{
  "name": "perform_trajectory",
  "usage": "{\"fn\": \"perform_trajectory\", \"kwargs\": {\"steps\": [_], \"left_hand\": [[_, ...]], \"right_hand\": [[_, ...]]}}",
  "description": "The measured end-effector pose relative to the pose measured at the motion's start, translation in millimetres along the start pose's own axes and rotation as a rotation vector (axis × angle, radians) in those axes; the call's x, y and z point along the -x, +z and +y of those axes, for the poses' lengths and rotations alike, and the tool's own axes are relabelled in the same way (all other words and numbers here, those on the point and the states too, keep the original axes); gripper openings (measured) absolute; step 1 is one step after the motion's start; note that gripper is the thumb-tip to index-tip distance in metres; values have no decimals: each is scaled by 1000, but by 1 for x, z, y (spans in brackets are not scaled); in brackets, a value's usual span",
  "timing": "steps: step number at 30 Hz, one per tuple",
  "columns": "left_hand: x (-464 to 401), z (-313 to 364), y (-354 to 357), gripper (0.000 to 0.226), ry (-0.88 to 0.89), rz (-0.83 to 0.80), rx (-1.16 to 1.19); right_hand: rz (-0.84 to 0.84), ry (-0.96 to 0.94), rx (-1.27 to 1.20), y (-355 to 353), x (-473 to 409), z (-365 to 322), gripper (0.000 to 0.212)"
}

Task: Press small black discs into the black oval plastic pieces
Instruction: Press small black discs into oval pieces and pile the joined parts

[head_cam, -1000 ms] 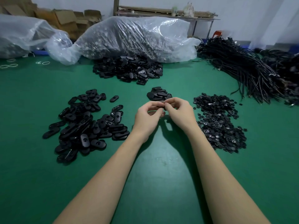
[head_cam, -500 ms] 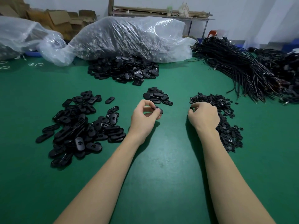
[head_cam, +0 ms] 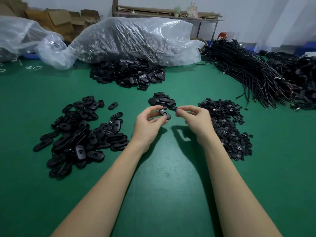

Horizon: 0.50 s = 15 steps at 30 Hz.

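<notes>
My left hand (head_cam: 149, 124) holds a black oval piece (head_cam: 165, 114) between thumb and fingers above the green table. Just to its right, my right hand (head_cam: 196, 120) pinches a small black disc (head_cam: 177, 110) at its fingertips, a short gap from the oval. A large heap of oval pieces (head_cam: 82, 132) lies to the left. A heap of small discs (head_cam: 227, 129) lies to the right, beside my right wrist. A small stack of ovals (head_cam: 161, 100) sits just beyond my hands.
Another pile of ovals (head_cam: 128, 74) lies further back, in front of a big clear plastic bag (head_cam: 136, 40) of parts. Bundles of black cables (head_cam: 256, 74) fill the back right. Cardboard boxes (head_cam: 56, 19) stand at the back left.
My right hand left the disc heap and came back toward the middle with a disc pinched. My left hand has turned the oval piece toward it.
</notes>
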<state>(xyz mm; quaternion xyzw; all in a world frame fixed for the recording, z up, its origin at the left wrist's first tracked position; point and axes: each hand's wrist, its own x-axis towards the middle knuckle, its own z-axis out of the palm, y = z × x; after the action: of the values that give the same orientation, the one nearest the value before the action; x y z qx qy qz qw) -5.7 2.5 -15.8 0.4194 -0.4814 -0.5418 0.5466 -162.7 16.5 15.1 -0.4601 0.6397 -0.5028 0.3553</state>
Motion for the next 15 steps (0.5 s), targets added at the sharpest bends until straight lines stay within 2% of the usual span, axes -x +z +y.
{"fn": "perform_trajectory", "kwargs": {"steps": [3, 9, 15], "left_hand": [[1, 0, 0, 29, 18, 3, 42], [3, 2, 0, 28, 36, -25, 100], [5, 3, 1, 26, 28, -24, 103]], "right_hand": [[-89, 50, -79, 5, 10, -5, 4], [-88, 173, -85, 2, 15, -11, 6], [-92, 210, -115, 6, 14, -9, 5]]}}
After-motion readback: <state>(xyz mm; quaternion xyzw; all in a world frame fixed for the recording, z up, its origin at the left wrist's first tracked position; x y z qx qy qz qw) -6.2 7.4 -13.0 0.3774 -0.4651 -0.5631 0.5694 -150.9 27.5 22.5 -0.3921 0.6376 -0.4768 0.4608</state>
